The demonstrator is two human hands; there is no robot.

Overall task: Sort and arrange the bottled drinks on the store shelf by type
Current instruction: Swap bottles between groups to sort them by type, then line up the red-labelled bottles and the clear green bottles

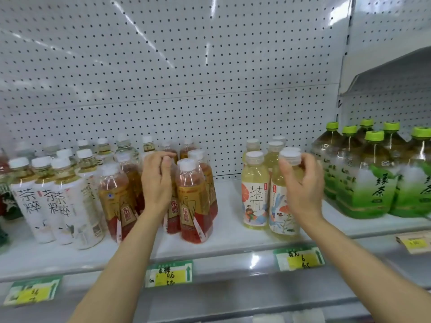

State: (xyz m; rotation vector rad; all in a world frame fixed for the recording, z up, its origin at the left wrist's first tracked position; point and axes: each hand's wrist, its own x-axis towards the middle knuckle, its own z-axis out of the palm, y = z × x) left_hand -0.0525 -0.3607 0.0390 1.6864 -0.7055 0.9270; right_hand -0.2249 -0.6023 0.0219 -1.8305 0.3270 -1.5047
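Store shelf [233,238], drinks grouped by type. Left hand [156,183] reaching among red bottles [194,206], fingers loosely curled, grip hidden. Right hand [303,185] curled round front pale bottle [283,206] near its cap. Risk: tight rows, a nudge toppling neighbours; high grip letting bottle swing off the edge.

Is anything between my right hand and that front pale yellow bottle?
Nothing visible. The right hand is already at the front pale yellow bottle, fingers curled around its neck just under the white cap.
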